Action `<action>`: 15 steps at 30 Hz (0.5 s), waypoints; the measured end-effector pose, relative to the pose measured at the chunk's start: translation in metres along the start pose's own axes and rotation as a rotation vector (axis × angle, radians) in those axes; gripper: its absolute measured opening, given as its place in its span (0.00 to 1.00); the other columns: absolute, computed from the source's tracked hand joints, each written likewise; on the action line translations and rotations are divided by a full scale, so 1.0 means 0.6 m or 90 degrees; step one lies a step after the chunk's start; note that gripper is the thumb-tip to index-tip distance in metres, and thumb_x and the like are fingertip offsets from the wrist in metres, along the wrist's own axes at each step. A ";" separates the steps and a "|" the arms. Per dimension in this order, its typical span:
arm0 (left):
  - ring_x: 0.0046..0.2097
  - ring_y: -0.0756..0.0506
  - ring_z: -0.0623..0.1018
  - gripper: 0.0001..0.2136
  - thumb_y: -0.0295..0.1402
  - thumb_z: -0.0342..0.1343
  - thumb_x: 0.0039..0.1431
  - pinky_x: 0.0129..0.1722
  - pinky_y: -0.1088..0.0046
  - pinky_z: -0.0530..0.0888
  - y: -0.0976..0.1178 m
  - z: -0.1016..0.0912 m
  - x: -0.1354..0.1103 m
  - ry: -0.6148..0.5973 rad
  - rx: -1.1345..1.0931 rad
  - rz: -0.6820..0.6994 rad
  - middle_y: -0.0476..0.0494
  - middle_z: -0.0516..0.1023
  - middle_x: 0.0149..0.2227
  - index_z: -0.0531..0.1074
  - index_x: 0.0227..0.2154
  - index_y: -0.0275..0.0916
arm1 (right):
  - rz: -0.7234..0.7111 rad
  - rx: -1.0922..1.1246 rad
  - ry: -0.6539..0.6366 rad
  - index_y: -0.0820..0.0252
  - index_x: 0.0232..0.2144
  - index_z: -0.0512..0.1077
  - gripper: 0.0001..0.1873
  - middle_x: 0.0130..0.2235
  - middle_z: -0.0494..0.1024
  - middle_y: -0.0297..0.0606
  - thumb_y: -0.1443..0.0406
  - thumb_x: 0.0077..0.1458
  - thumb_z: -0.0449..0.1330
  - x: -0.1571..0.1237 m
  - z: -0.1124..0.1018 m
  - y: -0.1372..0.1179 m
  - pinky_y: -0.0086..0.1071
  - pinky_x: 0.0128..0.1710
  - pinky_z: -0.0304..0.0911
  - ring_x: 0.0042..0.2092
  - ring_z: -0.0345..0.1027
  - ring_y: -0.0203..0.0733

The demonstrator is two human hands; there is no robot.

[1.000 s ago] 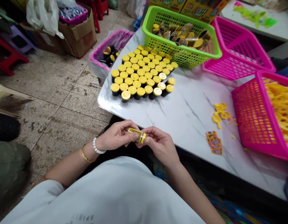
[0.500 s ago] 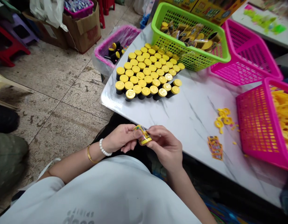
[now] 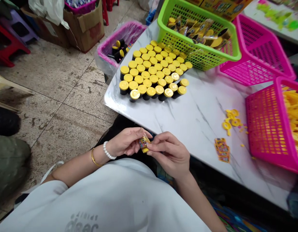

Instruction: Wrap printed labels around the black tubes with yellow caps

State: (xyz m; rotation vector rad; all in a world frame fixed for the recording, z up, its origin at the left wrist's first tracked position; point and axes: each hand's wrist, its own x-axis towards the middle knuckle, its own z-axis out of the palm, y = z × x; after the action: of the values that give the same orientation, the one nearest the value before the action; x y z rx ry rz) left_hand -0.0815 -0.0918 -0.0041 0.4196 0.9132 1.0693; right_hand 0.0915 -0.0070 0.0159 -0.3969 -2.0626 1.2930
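Note:
Between my two hands, above my lap by the table edge, is a small yellow-lidded container with a colourful printed label point(image 3: 144, 143). My left hand point(image 3: 126, 141), with a pearl bracelet at the wrist, is closed around its left side. The fingertips of my right hand point(image 3: 171, 154) pinch it from the right, over the label. Most of the container is hidden by fingers. On the white marbled table point(image 3: 187, 125) stand many black containers with yellow lids point(image 3: 152, 70), packed in rows. A small pile of printed labels point(image 3: 222, 150) lies to the right.
Behind the rows stands a green basket point(image 3: 199, 53) of packed yellow pieces. Pink baskets point(image 3: 262, 125) stand at the right, the nearer holding yellow rings. Loose yellow rings point(image 3: 230, 120) lie beside it. A plastic-lined pink bin point(image 3: 107, 62) is beyond the table's left edge.
The container has turned in my hands and shifted slightly left. My right fingers have moved onto its label, and my left thumb has moved up off its face.

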 end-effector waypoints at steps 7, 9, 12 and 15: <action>0.14 0.59 0.60 0.26 0.55 0.68 0.46 0.10 0.84 0.53 0.010 0.001 -0.005 0.043 0.010 0.041 0.53 0.72 0.19 0.72 0.29 0.34 | -0.033 -0.086 0.145 0.53 0.33 0.79 0.11 0.33 0.72 0.32 0.74 0.51 0.70 -0.006 0.010 -0.013 0.25 0.24 0.68 0.28 0.69 0.31; 0.14 0.59 0.61 0.26 0.55 0.69 0.45 0.10 0.84 0.54 0.016 0.005 -0.005 0.071 0.003 0.057 0.53 0.72 0.20 0.71 0.28 0.35 | 0.006 -0.045 0.137 0.52 0.40 0.79 0.14 0.36 0.73 0.33 0.72 0.52 0.70 -0.005 0.011 -0.015 0.26 0.26 0.72 0.29 0.71 0.31; 0.12 0.58 0.60 0.26 0.55 0.68 0.46 0.09 0.84 0.52 0.023 0.014 -0.002 0.089 0.001 0.058 0.55 0.70 0.17 0.71 0.29 0.35 | 0.049 -0.012 0.086 0.49 0.53 0.75 0.27 0.45 0.74 0.37 0.68 0.50 0.73 -0.005 0.010 -0.020 0.33 0.36 0.79 0.37 0.76 0.38; 0.12 0.57 0.62 0.25 0.54 0.68 0.47 0.10 0.84 0.55 0.025 0.022 0.002 0.059 -0.042 0.056 0.54 0.71 0.16 0.72 0.32 0.35 | 0.042 -0.035 0.097 0.47 0.48 0.79 0.21 0.45 0.74 0.38 0.70 0.53 0.70 -0.005 0.007 -0.026 0.31 0.38 0.80 0.41 0.77 0.38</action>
State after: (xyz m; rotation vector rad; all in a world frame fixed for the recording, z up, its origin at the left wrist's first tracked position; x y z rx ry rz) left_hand -0.0790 -0.0821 0.0135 0.3602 0.9450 1.2041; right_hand 0.0923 -0.0190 0.0274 -0.5752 -1.9751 1.2066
